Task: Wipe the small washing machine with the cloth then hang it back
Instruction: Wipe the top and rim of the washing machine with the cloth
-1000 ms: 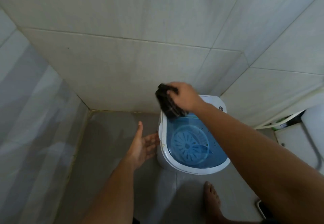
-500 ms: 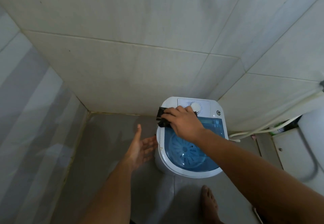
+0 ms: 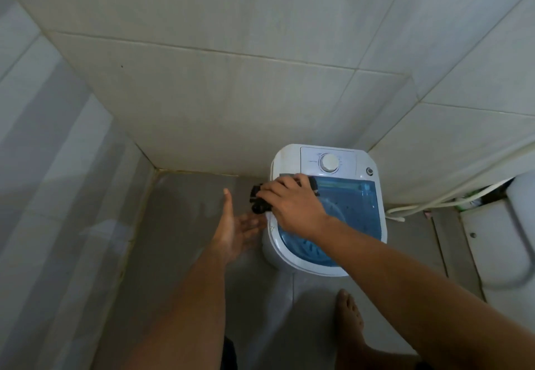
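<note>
Washer (image 3: pixel 373 225) in tiled corner; right hand (image 3: pixel 292 204) presses cloth (image 3: pixel 259 200); left hand (image 3: pixel 234 230) open, empty.

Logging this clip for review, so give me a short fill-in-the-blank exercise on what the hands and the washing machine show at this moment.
1. The right hand presses a ____ cloth on the washing machine.
2. The machine's see-through lid is tinted ____.
3. The left hand is open and holds ____.
4. The round white dial sits on the side of the machine's top nearest the ____.

Missing words: dark; blue; nothing; wall
</note>
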